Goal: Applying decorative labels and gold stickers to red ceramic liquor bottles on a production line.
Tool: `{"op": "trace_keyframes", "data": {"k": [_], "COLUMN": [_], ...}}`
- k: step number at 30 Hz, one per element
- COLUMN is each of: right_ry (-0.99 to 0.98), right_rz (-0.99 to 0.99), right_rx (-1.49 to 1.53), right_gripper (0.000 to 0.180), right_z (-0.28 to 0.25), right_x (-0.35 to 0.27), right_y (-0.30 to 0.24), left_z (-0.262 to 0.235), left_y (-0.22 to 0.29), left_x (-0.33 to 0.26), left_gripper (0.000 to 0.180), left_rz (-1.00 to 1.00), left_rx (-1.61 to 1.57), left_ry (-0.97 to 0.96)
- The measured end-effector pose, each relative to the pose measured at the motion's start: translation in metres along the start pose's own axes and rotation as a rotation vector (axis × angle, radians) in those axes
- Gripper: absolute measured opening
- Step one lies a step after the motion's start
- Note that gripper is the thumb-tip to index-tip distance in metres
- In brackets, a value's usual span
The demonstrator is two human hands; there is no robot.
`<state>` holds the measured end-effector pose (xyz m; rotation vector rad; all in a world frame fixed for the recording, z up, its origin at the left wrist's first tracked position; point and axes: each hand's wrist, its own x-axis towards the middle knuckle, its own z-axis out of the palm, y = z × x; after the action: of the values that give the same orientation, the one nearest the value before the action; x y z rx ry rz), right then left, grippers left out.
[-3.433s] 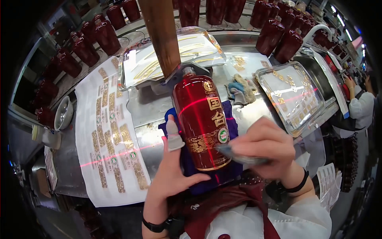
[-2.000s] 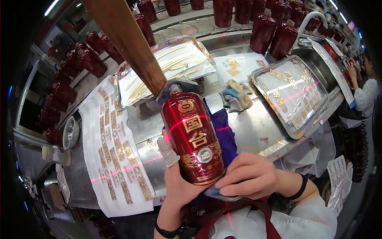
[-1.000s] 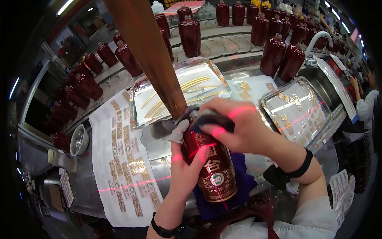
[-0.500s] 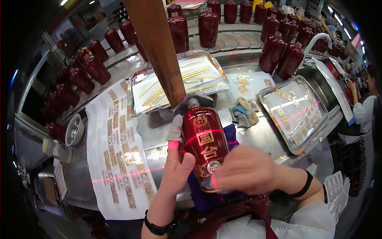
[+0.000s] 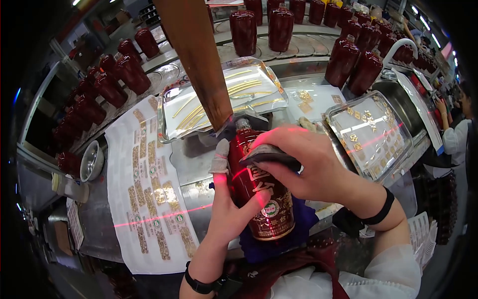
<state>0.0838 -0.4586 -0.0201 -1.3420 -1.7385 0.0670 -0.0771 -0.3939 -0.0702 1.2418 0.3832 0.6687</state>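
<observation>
A dark red glass bottle (image 5: 275,217) with gold lettering and a round green-and-white label lies tilted on a dark blue cloth (image 5: 304,217), its neck toward a wooden post. My left hand (image 5: 230,207) grips the bottle's left side, thumb on the front, with a pale fabric wrap on one finger. Over the bottle's upper part, my right hand (image 5: 311,162) is closed round a dark, flat, pad-like piece (image 5: 271,155) and presses it near the gold characters. That hand hides part of the lettering. Red laser lines cross the bottle and both hands.
The wooden post (image 5: 199,65) drops in front of a tray of gold strips (image 5: 172,130). A white sheet of gold decals (image 5: 117,199) lies left, near a metal bowl (image 5: 92,162). At right are a decal tray (image 5: 371,177) and a sink. Red bottles (image 5: 281,30) line a conveyor behind.
My right hand has moved up from the bottle's base to its upper part, showing the dark pad. The bottle's lower end now shows. Bottles on the conveyor have shifted right.
</observation>
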Motion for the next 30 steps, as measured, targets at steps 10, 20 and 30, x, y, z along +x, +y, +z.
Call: {"op": "trace_keyframes", "data": {"k": [10, 20, 30], "right_ry": [0.061, 0.007, 0.074], "right_rz": [0.003, -0.112, -0.014], "right_rx": [0.098, 0.075, 0.234], "right_gripper": [0.024, 0.034, 0.036], "right_z": [0.009, -0.004, -0.014], "right_x": [0.002, -0.009, -0.086], "right_y": [0.015, 0.010, -0.018], "left_z": [-0.002, -0.009, -0.019], "left_y": [-0.009, 0.001, -0.010], "left_x": [0.001, 0.003, -0.050], "left_gripper": [0.095, 0.070, 0.141], "left_rz": [0.050, 0.061, 0.156], "left_rx": [0.038, 0.026, 0.906], "left_ry": [-0.034, -0.012, -0.206]}}
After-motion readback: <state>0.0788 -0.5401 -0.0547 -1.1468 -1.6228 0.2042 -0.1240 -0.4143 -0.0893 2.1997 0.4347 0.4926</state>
